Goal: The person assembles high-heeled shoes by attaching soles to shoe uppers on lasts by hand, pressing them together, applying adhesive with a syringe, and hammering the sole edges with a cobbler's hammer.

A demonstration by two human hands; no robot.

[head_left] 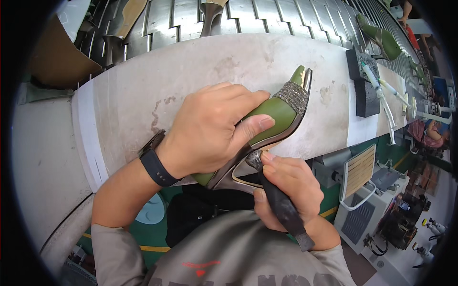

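Note:
A green high-heeled shoe [279, 117] with a sparkling rhinestone band [293, 97] lies tilted at the table's near edge, its toe pointing away to the right. My left hand [214, 124], with a dark wristband, is wrapped over the shoe's upper and holds it; the palm hides much of the rear part. Below it, my right hand [296, 186] grips a dark-handled tool [282, 205] with a rounded greyish tip. That tip rests at the metallic-coloured sole edge near the shoe's arch; whether it presses on it I cannot tell. The tool's exact kind is unclear.
Beyond the pale, stained worktable [229, 62] runs a metal slat conveyor [267, 16] with shoes on it, including a green one [384, 40]. A black block [365, 90] with syringes [379, 90] beside it stands at right. A brown box [59, 55] sits at far left.

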